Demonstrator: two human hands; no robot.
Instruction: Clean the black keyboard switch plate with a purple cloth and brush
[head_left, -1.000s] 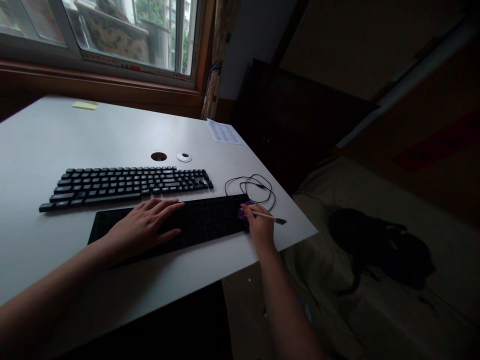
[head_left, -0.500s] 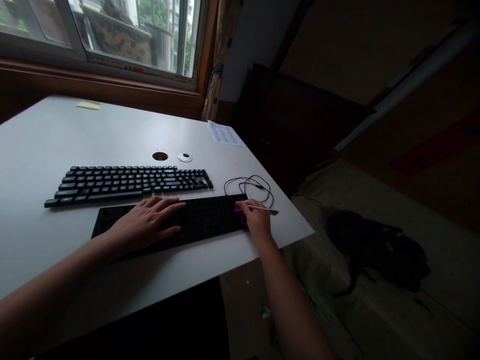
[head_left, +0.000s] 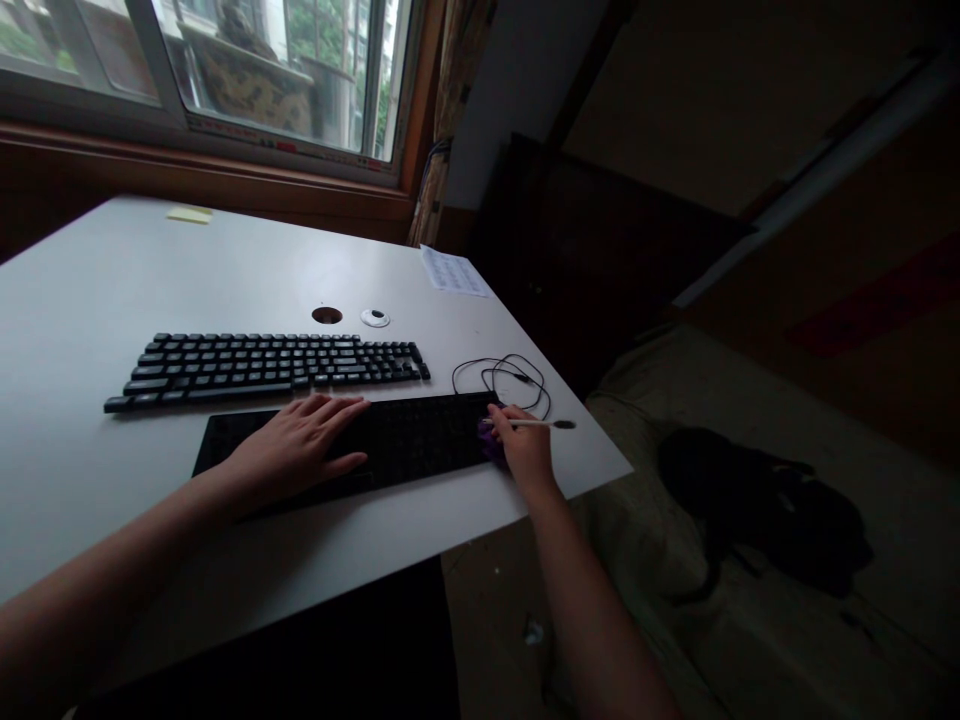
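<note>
Behind hands, keyboard [head_left: 270,365], cable [head_left: 501,375], perhaps paper [head_left: 453,271]

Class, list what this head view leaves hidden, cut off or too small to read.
- Purple object: mostly hidden under the right hand.
- Paper sheet: print too small.
- Key legends on the keyboard: too small and dim.
- Dark shape on the floor: lost in shadow.

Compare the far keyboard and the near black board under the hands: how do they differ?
The far keyboard shows raised keycaps; the near board looks flat, its surface too dark to read. The keyboard lies untouched; the board has the left hand flat on it and the right hand, holding a thin brush and something purple, at its right end. Both are black, long and lie roughly parallel on the white desk.
</note>
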